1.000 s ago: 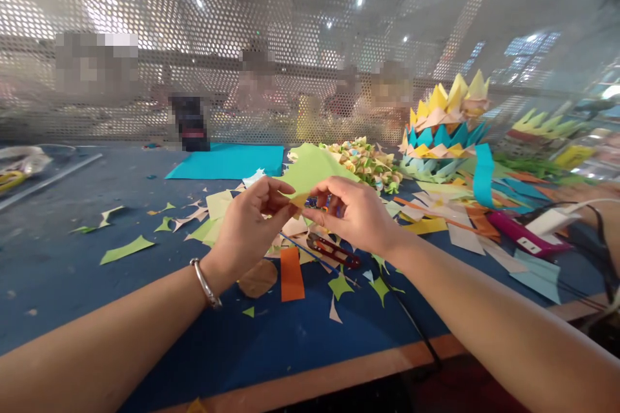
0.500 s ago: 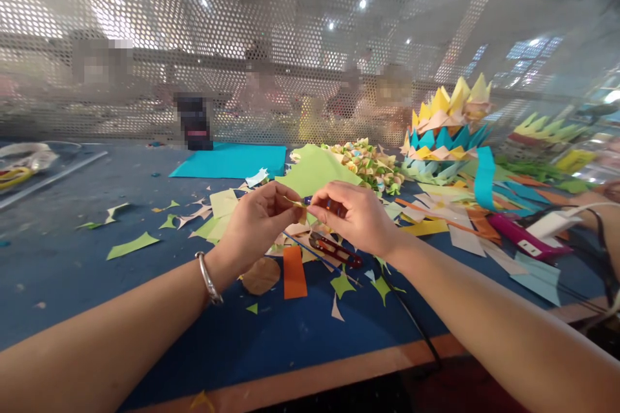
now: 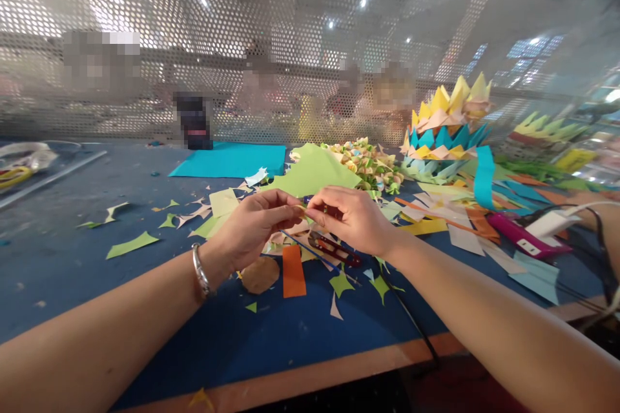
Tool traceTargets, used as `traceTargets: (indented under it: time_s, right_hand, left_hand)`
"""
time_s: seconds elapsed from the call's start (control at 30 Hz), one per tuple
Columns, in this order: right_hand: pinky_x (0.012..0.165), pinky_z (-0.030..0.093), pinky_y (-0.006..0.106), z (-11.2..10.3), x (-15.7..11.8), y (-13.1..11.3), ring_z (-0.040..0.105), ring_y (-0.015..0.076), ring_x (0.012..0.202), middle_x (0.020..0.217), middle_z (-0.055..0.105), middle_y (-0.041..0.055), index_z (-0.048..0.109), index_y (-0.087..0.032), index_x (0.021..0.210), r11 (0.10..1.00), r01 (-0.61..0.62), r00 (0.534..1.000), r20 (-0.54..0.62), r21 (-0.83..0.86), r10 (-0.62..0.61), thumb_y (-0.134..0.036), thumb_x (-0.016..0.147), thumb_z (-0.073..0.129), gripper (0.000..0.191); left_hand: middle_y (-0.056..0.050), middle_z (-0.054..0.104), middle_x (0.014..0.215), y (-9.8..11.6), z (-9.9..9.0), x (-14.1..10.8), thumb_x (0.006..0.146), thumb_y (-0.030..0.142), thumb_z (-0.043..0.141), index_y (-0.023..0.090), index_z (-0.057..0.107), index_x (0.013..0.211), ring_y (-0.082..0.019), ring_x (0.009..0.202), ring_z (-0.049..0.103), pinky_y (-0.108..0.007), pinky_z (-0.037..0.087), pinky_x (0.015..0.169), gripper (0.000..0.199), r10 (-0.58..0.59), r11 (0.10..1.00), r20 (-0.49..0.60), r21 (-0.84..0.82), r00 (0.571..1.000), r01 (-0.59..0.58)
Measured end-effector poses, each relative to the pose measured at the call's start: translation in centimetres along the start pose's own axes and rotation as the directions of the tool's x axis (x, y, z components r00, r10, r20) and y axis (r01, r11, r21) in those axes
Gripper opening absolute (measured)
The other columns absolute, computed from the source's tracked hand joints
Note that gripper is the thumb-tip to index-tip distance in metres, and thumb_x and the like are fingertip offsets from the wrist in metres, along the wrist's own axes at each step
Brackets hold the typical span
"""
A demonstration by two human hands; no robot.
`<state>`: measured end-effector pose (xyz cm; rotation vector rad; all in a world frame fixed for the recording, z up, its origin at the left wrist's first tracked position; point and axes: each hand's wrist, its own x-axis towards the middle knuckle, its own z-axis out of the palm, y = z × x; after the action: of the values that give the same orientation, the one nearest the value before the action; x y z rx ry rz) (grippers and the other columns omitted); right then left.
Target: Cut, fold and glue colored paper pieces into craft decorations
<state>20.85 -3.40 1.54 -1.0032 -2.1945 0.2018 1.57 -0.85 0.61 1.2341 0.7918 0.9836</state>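
Note:
My left hand [image 3: 264, 222], with a silver bangle on the wrist, pinches a small yellow-orange piece of paper [image 3: 302, 210], mostly hidden by the fingers. Touching the same piece from the other side, my right hand [image 3: 345, 216] is closed in a pinch as well. Dark red thread snips [image 3: 334, 248] lie just under my right hand, beside a thin blue stick [image 3: 320, 257]. Nearer to me are an orange paper strip [image 3: 294, 274] and a brown round piece [image 3: 260, 275]. A light green paper sheet [image 3: 320, 171] lies beyond both hands.
Coloured paper scraps [image 3: 132, 245] litter the blue table [image 3: 217, 335]. At the back are a blue sheet [image 3: 232, 161], a heap of small folded paper pieces [image 3: 371, 164] and a tiered, pointed paper stack [image 3: 445, 135]. A magenta power strip [image 3: 523, 237] with cables lies right.
My left hand has lowered slightly, its fingers flatter and closer to my right fingertips. The small piece between them shows less than before.

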Motion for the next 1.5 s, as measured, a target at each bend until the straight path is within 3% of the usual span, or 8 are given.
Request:
traceTargets:
  time_s: [0.3, 0.67, 0.83, 0.97, 1.07, 1.27, 1.5]
  right_hand:
    - [0.061, 0.041, 0.025, 0.14, -0.09, 0.14, 0.055, 0.0121, 0.067, 0.078, 0.062, 0.0015, 0.064, -0.02, 0.088, 1.0, 0.009, 1.0, 0.026, 0.013, -0.01, -0.04, 0.093, 0.058, 0.022]
    - [0.06, 0.039, 0.025, 0.26, -0.03, 0.37, 0.05, 0.011, 0.062, 0.073, 0.061, 0.0006, 0.063, -0.018, 0.086, 0.984, 0.17, 0.984, -0.044, -0.056, -0.173, -0.025, 0.097, 0.053, 0.016]
    - [0.058, 0.038, 0.024, 0.39, -0.12, 0.5, 0.049, 0.0099, 0.061, 0.073, 0.06, 0.0005, 0.063, -0.017, 0.084, 0.983, 0.173, 0.981, -0.074, -0.054, -0.177, -0.021, 0.095, 0.055, 0.015]
    - [0.056, 0.037, 0.024, 0.34, -0.2, 0.57, 0.048, 0.0094, 0.059, 0.071, 0.059, -0.0002, 0.063, -0.017, 0.082, 0.989, 0.135, 0.986, -0.091, -0.055, -0.14, -0.021, 0.094, 0.057, 0.014]
    - [0.056, 0.037, 0.024, 0.32, -0.19, 0.63, 0.047, 0.009, 0.059, 0.07, 0.057, -0.0007, 0.062, -0.017, 0.08, 0.991, 0.124, 0.987, -0.097, -0.058, -0.129, -0.02, 0.093, 0.057, 0.014]
    - [0.054, 0.034, 0.024, 0.35, -0.12, 0.6, 0.043, 0.0083, 0.056, 0.069, 0.055, -0.0015, 0.061, -0.017, 0.079, 0.991, 0.118, 0.989, -0.087, -0.056, -0.122, -0.019, 0.093, 0.057, 0.014]
    - [0.055, 0.035, 0.024, 0.19, -0.14, 0.57, 0.045, 0.009, 0.059, 0.069, 0.054, -0.0012, 0.06, -0.016, 0.08, 0.989, 0.143, 0.988, -0.052, -0.029, -0.144, -0.02, 0.094, 0.055, 0.015]
  left_hand:
    - [-0.003, 0.065, 0.067, -0.07, -0.12, 0.03, 0.069, 0.02, 0.075, 0.017, 0.068, 0.065, -0.011, 0.06, 0.058, -0.023, 0.045, 0.058, 0.009, -0.003, 1.0, 0.014, -0.029, 1.0, 0.003]
    - [-0.001, 0.068, 0.066, 0.42, -0.04, -0.27, 0.067, 0.018, 0.079, 0.015, 0.067, 0.066, -0.011, 0.067, 0.065, -0.02, 0.049, 0.069, 0.012, -0.118, 0.987, 0.005, -0.113, 0.993, 0.118]
    - [-0.001, 0.067, 0.067, 0.49, -0.22, -0.22, 0.068, 0.021, 0.079, 0.013, 0.067, 0.069, -0.011, 0.069, 0.064, -0.021, 0.049, 0.072, 0.014, -0.078, 0.99, 0.065, -0.109, 0.995, 0.085]
    - [-0.001, 0.067, 0.073, 0.4, -0.27, -0.25, 0.069, 0.022, 0.078, 0.013, 0.067, 0.076, -0.011, 0.069, 0.061, -0.022, 0.047, 0.068, 0.016, -0.019, 1.0, 0.11, 0.024, 0.994, 0.016]
    - [-0.001, 0.065, 0.075, 0.3, -0.35, -0.21, 0.073, 0.028, 0.077, 0.014, 0.066, 0.079, -0.011, 0.068, 0.058, -0.024, 0.044, 0.064, 0.019, 0.074, 0.977, 0.14, 0.19, 0.987, -0.1]
    - [-0.002, 0.062, 0.072, 0.21, -0.79, 0.08, 0.08, 0.037, 0.07, 0.014, 0.066, 0.082, -0.013, 0.064, 0.054, -0.026, 0.041, 0.057, 0.023, 0.205, 0.837, 0.203, 0.471, 0.958, -0.279]
    - [-0.004, 0.067, 0.072, 0.51, -0.76, -0.11, 0.084, 0.037, 0.062, 0.015, 0.067, 0.081, -0.014, 0.064, 0.055, -0.027, 0.042, 0.058, 0.023, 0.263, 0.708, 0.229, 0.614, 0.937, -0.349]
